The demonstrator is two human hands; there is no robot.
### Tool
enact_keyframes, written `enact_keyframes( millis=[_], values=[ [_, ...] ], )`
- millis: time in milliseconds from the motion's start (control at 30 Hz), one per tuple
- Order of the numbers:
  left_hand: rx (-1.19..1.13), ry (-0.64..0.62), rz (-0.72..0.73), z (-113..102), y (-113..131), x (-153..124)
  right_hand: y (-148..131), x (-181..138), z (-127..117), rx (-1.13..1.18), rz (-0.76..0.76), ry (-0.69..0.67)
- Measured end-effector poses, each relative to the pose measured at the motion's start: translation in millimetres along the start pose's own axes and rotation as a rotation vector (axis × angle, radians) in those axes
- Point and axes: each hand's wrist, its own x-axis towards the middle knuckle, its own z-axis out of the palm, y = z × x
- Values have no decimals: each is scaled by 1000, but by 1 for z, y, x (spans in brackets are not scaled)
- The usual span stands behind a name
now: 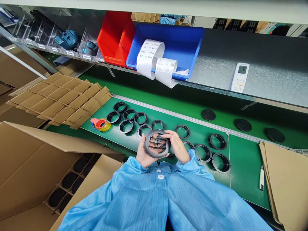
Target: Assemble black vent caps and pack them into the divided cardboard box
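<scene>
A round black air vent [157,155] with slats across its opening is held in front of my chest, its face turned up. My left hand [141,154] wraps its left side and underside; palm and fingers show through the gaps. My right hand [180,148] is at the upper right of the rim, its fingertips bent onto the rim and slats. Beyond and beside my hands, several black rings [125,132] stand on the green work surface [243,160]. One ring [183,136] lies just past my right hand, and others are partly hidden by it.
An open carton [72,141] at lower left holds round black parts in dividers. Cardboard dividers [57,99], tape rolls [104,125], black discs [243,124], a white marker [261,178] and flat cardboard [286,179] lie around. The shelf above carries red [113,41] and blue [183,41] bins and a remote control [240,77].
</scene>
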Motion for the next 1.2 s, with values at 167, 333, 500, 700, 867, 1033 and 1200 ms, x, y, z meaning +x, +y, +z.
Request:
enact_keyframes(
  millis=[167,333,500,700,867,1033,1200],
  values=[
    [-43,80,25,-10,3,5,7,-9,9,-232,-139,-38],
    [-73,254,17,-29,1,16,24,-18,18,-595,-225,-288],
    [-5,375,-149,-33,-20,35,45,-9,12,-527,-55,-460],
    [171,529,-197,-34,-15,51,105,23,-20,-773,269,-121],
    [245,674,-131,-49,2,51,166,49,-52,-1042,344,-16],
    [226,831,-78,-59,7,50,186,60,-54,-1043,275,-122],
    [221,942,-69,-59,9,59,182,71,-53,-984,156,-59]
  ],
)
